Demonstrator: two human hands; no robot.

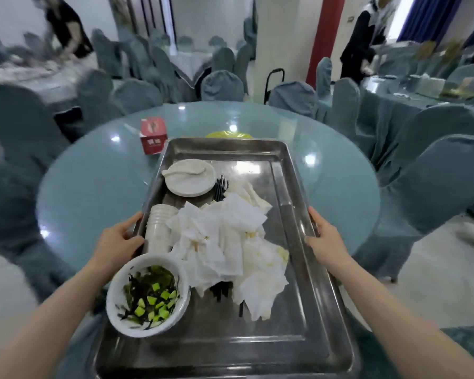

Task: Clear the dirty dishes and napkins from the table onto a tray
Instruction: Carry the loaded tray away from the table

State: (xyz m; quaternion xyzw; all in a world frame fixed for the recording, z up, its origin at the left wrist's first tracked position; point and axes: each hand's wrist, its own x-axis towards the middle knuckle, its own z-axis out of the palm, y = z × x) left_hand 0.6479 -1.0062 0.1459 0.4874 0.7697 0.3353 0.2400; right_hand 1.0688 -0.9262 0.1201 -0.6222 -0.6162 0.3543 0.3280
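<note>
A large steel tray [293,310] fills the middle of the view, above the round glass table [93,187]. My left hand [118,239] grips its left rim and my right hand [326,239] grips its right rim. On the tray lie a white bowl [126,321] with green and dark leftovers, a stack of white cups [158,228] on its side, a white plate [192,184] with a white spoon [185,170] on it, a heap of crumpled white napkins [236,242], and black chopsticks [220,188].
A red tissue box [153,134] stands on the table left of the tray's far end. Something yellow-green [227,134] shows behind the tray's far rim. Covered chairs [433,187] ring the table. Other tables stand around, with people beside them at the back left and back right.
</note>
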